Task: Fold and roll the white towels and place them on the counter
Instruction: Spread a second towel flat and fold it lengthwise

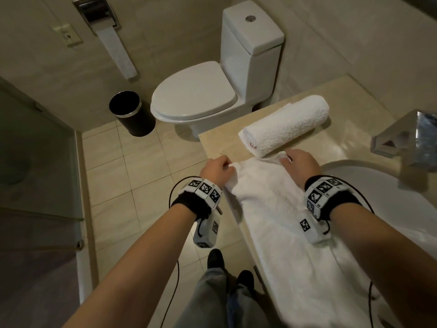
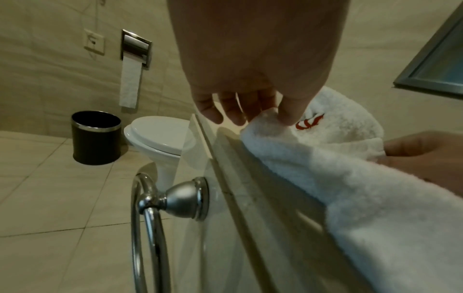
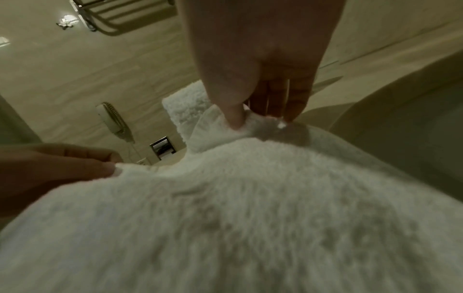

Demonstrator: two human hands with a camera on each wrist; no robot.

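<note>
A white towel [image 1: 276,209] folded into a long strip lies along the beige counter [image 1: 350,91]. My left hand [image 1: 216,170] pinches its far left corner, and my right hand [image 1: 299,163] pinches its far right corner. In the left wrist view the left hand [image 2: 250,117] grips the towel [image 2: 325,170] at the counter's edge. The right wrist view shows the thumb and fingers of the right hand [image 3: 253,117] squeezing the towel [image 3: 250,208] end. A rolled white towel [image 1: 286,125] with a red logo lies just beyond both hands.
A sink basin [image 1: 397,192] and a chrome faucet [image 1: 402,138] are at the right. A toilet [image 1: 212,91] and a black bin [image 1: 130,113] stand on the tiled floor to the left. A chrome towel ring [image 2: 150,218] hangs below the counter's edge.
</note>
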